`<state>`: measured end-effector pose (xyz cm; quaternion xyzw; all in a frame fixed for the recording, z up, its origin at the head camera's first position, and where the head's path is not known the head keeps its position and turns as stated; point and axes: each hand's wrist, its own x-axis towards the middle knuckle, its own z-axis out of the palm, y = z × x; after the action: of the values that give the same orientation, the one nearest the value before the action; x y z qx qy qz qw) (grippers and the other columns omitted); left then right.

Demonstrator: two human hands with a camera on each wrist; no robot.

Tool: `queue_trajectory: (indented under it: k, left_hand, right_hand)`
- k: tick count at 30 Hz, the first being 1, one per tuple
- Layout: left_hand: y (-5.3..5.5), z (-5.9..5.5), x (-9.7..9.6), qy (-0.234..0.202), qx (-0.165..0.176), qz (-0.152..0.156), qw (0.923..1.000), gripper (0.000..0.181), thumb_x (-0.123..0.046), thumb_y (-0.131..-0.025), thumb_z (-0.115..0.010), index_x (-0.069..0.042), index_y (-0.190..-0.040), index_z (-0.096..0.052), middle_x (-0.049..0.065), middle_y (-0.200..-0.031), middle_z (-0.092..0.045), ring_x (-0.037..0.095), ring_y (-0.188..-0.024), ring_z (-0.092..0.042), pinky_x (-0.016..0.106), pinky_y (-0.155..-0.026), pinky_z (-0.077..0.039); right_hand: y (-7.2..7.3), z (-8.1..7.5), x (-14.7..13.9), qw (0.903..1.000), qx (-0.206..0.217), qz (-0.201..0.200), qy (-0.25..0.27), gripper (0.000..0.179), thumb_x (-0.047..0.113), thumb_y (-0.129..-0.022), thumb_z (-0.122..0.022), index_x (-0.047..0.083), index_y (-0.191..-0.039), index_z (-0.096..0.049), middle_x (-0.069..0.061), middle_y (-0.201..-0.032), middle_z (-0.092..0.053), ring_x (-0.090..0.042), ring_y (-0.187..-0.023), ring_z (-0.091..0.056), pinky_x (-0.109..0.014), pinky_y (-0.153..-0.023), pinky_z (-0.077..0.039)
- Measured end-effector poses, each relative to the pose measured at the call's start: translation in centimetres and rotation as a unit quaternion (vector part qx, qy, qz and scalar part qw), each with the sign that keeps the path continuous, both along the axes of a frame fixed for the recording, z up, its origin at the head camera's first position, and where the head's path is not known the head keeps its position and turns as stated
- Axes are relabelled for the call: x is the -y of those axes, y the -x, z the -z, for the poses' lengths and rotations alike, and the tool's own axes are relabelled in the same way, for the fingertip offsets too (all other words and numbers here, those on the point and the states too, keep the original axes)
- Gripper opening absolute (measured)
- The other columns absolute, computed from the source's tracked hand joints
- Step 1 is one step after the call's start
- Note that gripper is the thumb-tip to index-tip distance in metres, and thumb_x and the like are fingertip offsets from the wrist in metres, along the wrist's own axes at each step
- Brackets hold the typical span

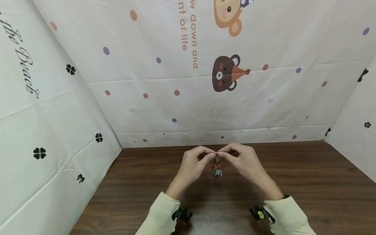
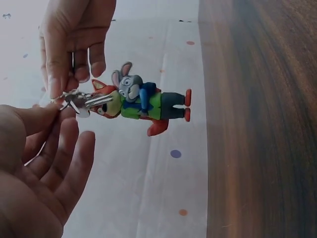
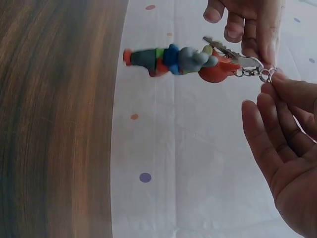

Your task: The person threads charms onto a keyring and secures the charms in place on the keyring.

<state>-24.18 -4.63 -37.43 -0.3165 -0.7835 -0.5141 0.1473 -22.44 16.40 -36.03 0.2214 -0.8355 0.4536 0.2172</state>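
Note:
A keychain figure [image 2: 158, 105] of an orange fox in a green shirt with a grey rabbit at its front hangs below my hands. Its chain and a metal key [image 3: 223, 48] are joined to a small silver ring [image 3: 266, 74]. My left hand [image 1: 191, 165] pinches the ring between thumb and forefinger, the other fingers spread loosely. From the other side, my right hand [image 1: 246, 160] also pinches the ring with thumb and forefinger, fingertips almost meeting the left ones. In the head view, the figure dangles between the two hands above the table, and the ring is mostly hidden by fingertips.
Below lies a dark brown wooden table [image 1: 141, 186]. White printed cloth [image 1: 194, 107] rises behind it, with more cloth panels at the left and right sides. Small black devices [image 1: 182, 214] are strapped at both wrists, by the pale sleeves [image 1: 161, 212].

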Motion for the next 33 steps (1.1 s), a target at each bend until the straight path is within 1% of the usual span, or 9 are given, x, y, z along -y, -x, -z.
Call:
queue_trajectory:
  k: [2,4,7,12,15,17,21,27,33]
  left_hand:
    - [0.01,0.01,-0.07,0.003,-0.019,-0.014,0.9997,0.009,-0.012,-0.101,-0.075,-0.007,-0.106,-0.081,-0.001,-0.098,-0.077,0.008,-0.074,-0.066,0.026,-0.066,-0.055]
    - [0.04,0.05,-0.15,0.004,-0.031,-0.025,0.9992,0.009,-0.012,-0.100,-0.076,-0.008,-0.105,-0.082,-0.001,-0.098,-0.078,0.007,-0.076,-0.066,0.026,-0.067,-0.055]
    - [0.03,0.12,-0.27,0.004,-0.030,-0.031,0.9991,0.009,-0.013,-0.099,-0.078,-0.008,-0.104,-0.083,-0.001,-0.098,-0.079,0.007,-0.079,-0.069,0.027,-0.069,-0.057]
    - [-0.05,0.26,-0.47,0.008,-0.014,-0.032,0.9994,0.011,-0.016,-0.097,-0.080,-0.009,-0.104,-0.084,-0.002,-0.101,-0.080,0.010,-0.088,-0.072,0.029,-0.073,-0.058]
    - [-0.13,0.35,-0.54,0.012,-0.007,-0.034,0.9993,0.011,-0.017,-0.096,-0.080,-0.010,-0.104,-0.084,-0.003,-0.101,-0.080,0.012,-0.087,-0.071,0.027,-0.071,-0.056]
    - [-0.16,0.36,-0.58,0.012,-0.009,-0.034,0.9993,0.010,-0.016,-0.096,-0.080,-0.010,-0.103,-0.084,-0.003,-0.101,-0.079,0.013,-0.085,-0.071,0.026,-0.069,-0.055]
    - [-0.11,0.37,-0.67,0.007,-0.024,-0.036,0.9991,0.008,-0.014,-0.096,-0.081,-0.009,-0.101,-0.083,-0.002,-0.099,-0.080,0.010,-0.079,-0.070,0.026,-0.067,-0.056]
    - [-0.13,0.36,-0.70,0.001,-0.039,-0.031,0.9987,0.007,-0.011,-0.096,-0.081,-0.007,-0.101,-0.083,0.001,-0.097,-0.080,0.006,-0.078,-0.070,0.024,-0.068,-0.057]
    - [-0.08,0.45,-0.69,0.004,-0.058,-0.034,0.9977,0.006,-0.011,-0.097,-0.081,-0.006,-0.099,-0.083,0.001,-0.095,-0.080,0.006,-0.075,-0.069,0.022,-0.065,-0.057]
  right_hand:
    - [0.04,0.07,0.07,1.0000,0.002,0.006,0.006,0.007,0.011,-0.095,-0.082,0.017,-0.096,-0.082,0.007,-0.093,-0.078,-0.011,-0.074,-0.067,-0.027,-0.064,-0.053]
    - [0.02,0.10,0.07,0.9999,0.004,0.012,0.010,0.006,0.011,-0.096,-0.082,0.017,-0.097,-0.082,0.006,-0.093,-0.078,-0.011,-0.075,-0.067,-0.027,-0.063,-0.053]
    - [-0.02,0.16,0.00,0.9996,0.020,0.019,0.012,0.004,0.015,-0.097,-0.081,0.018,-0.099,-0.082,0.007,-0.094,-0.078,-0.013,-0.076,-0.069,-0.028,-0.065,-0.054]
    - [-0.02,0.17,-0.08,0.9988,0.041,0.023,0.010,0.003,0.019,-0.098,-0.081,0.020,-0.101,-0.082,0.009,-0.096,-0.078,-0.014,-0.080,-0.071,-0.030,-0.068,-0.056]
    - [-0.01,0.11,-0.01,0.9989,0.041,0.023,0.010,0.004,0.019,-0.098,-0.081,0.019,-0.101,-0.083,0.009,-0.096,-0.078,-0.014,-0.081,-0.071,-0.031,-0.068,-0.056]
    - [-0.01,0.10,0.03,0.9988,0.042,0.023,0.011,0.003,0.019,-0.098,-0.080,0.019,-0.101,-0.083,0.009,-0.096,-0.078,-0.014,-0.081,-0.071,-0.031,-0.069,-0.056]
    - [0.02,0.16,0.01,0.9983,0.050,0.024,0.015,0.004,0.022,-0.099,-0.079,0.019,-0.100,-0.082,0.009,-0.096,-0.078,-0.014,-0.081,-0.071,-0.030,-0.069,-0.056]
    - [-0.07,0.12,0.07,0.9975,0.065,0.018,0.022,0.007,0.023,-0.100,-0.079,0.017,-0.099,-0.082,0.008,-0.093,-0.078,-0.014,-0.078,-0.070,-0.030,-0.067,-0.055]
    - [-0.14,0.06,0.15,0.9981,0.055,0.019,0.021,0.009,0.022,-0.101,-0.078,0.015,-0.097,-0.082,0.008,-0.090,-0.076,-0.015,-0.074,-0.067,-0.030,-0.064,-0.054]
